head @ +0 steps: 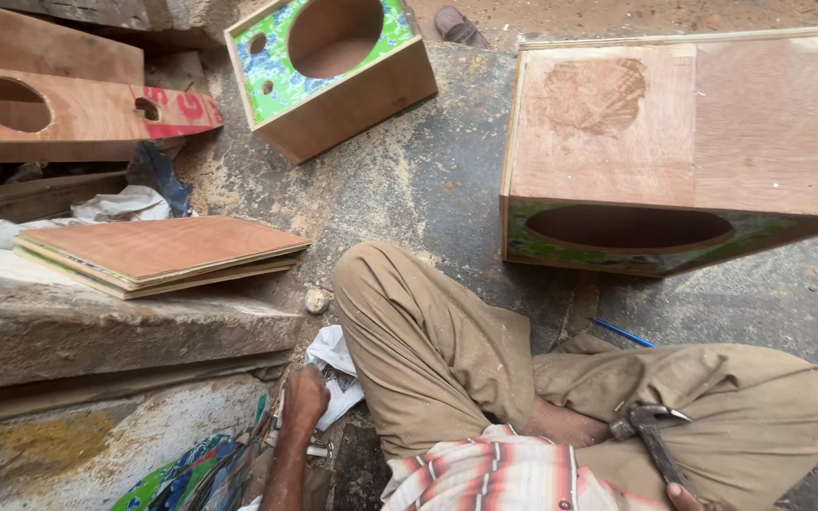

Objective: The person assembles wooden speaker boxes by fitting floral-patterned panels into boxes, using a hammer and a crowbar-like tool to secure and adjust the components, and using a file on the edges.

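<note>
I see my left hand [306,397] reaching into white paper [335,364], grip unclear; my right hand [684,497] clamps a hammer [650,431] over my knee.

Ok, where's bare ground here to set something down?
The widest free patch is the concrete between the small green-faced box, the large plywood box and the bent knee. The stone ledge below the plywood sheets is also bare. It is crowded around the left hand, with white paper.
</note>
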